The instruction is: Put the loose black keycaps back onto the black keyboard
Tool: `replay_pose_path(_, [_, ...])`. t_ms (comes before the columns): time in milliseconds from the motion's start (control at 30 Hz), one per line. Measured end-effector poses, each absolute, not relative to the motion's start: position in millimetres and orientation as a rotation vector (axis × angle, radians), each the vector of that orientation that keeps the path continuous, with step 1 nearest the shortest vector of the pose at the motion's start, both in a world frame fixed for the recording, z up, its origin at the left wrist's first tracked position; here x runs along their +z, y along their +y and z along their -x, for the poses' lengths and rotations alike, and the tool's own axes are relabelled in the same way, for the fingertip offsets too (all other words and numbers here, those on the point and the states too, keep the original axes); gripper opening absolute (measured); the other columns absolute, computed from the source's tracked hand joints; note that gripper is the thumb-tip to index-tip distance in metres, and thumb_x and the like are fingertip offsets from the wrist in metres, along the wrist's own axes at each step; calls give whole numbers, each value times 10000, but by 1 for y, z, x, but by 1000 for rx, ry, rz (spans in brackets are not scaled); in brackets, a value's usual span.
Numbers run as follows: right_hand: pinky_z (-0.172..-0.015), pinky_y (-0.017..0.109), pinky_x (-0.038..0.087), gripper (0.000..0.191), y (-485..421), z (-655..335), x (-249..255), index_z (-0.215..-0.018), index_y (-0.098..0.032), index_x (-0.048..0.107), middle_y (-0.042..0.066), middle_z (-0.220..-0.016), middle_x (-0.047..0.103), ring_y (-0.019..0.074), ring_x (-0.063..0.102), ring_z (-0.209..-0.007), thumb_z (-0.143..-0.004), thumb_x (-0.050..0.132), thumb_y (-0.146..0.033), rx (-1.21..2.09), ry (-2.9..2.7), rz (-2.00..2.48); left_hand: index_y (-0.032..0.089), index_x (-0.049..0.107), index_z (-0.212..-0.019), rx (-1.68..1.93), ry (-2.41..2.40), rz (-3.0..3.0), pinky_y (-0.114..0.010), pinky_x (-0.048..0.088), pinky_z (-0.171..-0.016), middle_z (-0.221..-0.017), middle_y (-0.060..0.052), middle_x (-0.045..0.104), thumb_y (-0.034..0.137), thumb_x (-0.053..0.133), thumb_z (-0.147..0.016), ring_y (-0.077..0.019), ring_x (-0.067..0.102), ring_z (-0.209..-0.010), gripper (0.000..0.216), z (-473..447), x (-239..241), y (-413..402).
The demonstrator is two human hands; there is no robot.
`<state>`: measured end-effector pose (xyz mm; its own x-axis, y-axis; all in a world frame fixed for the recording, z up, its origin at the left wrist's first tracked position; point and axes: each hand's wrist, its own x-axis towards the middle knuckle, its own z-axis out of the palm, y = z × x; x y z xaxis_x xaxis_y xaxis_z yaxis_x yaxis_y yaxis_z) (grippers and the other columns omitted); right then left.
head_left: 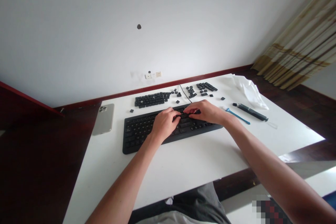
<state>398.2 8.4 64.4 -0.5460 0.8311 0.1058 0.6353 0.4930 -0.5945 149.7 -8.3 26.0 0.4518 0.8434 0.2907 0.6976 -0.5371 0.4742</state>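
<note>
A pale wall point(78, 31) rises behind the far edge of the white desk point(162, 171), with a dark round spot point(139, 26), sockets point(153, 75) lower down and a red skirting board point(123, 96). Dark floor point(39, 154) lies beyond the left edge; past the far right corner hangs a beige-and-brown curtain point(299, 42). Soft light greys the wall.

Left hand point(165, 121) and right hand point(205, 111) touch the keyboard point(137, 132).
</note>
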Motion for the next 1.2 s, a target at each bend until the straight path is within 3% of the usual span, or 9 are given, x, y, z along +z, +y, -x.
replay_pose_path(200, [-828, 380, 594, 228, -19, -470, 79, -1038, -256, 773, 57, -1008, 800, 245, 752, -859, -933, 648, -415, 205, -1846, 1639, 248, 780, -1110, 757, 1292, -2371, -294, 556, -810, -1012, -24, 732, 262, 641, -978, -174, 713, -884, 192, -147, 25, -8])
replay_pose_path(267, [-810, 410, 577, 245, -37, -498, 70, -1030, -258, 779, 64, -962, 800, 269, 746, -822, -919, 642, -429, 91, -1833, 1864, 257, 781, -1115, 740, 1306, -2366, -296, 554, -804, -999, -23, 728, 285, 638, -982, -174, 711, -877, 197, -148, 26, -9])
replay_pose_path(367, [-796, 426, 545, 313, -61, -528, 46, -1092, -235, 782, 98, -1050, 796, 305, 738, -872, -894, 634, -428, 5, -1839, 2100, 271, 781, -1125, 708, 1319, -2365, -294, 550, -802, -1001, -21, 725, 310, 625, -989, -171, 709, -882, 210, -151, 29, -10])
replay_pose_path(500, [-747, 397, 531, 350, -74, -545, 21, -1114, -231, 782, 92, -946, 790, 294, 723, -845, -865, 642, -433, 103, -1793, 2169, 275, 777, -1141, 658, 1326, -2374, -291, 547, -781, -1001, -19, 727, 325, 607, -993, -168, 704, -867, 231, -156, 37, -10])
replay_pose_path(733, [-709, 401, 512, 314, -61, -547, 28, -1063, -204, 794, 107, -873, 769, 291, 706, -783, -855, 570, -277, 154, -1825, 2190, 257, 736, -1250, 560, 1321, -2452, -290, 551, -779, -1075, -32, 736, 145, 570, -930, -163, 684, -791, 378, -157, 47, -8])
replay_pose_path(933, [-645, 353, 508, 262, -53, -531, 53, -946, -210, 723, 71, -775, 732, 237, 679, -696, -833, 639, -430, 386, -1593, 1984, 270, 748, -1229, 583, 1338, -2444, -289, 556, -764, -1069, -45, 741, 194, 601, -950, -178, 695, -811, 324, -160, 49, -8])
replay_pose_path(1100, [-649, 332, 514, 404, -40, -502, 67, -983, -176, 693, 72, -772, 715, 198, 634, -675, -885, 606, -559, 592, -1625, 1719, 269, 754, -1189, 676, 1313, -2448, -310, 572, -818, -1065, -44, 735, 260, 598, -989, -195, 706, -903, 254, -161, 39, -8])
replay_pose_path(1200, [-632, 329, 484, 456, -34, -500, 66, -1001, -168, 733, 71, -756, 709, 200, 621, -665, -918, 538, -572, 542, -1709, 1813, 263, 743, -1208, 728, 1298, -2479, -334, 568, -889, -1072, -51, 720, 305, 592, -1006, -211, 690, -991, 256, -162, 32, -11])
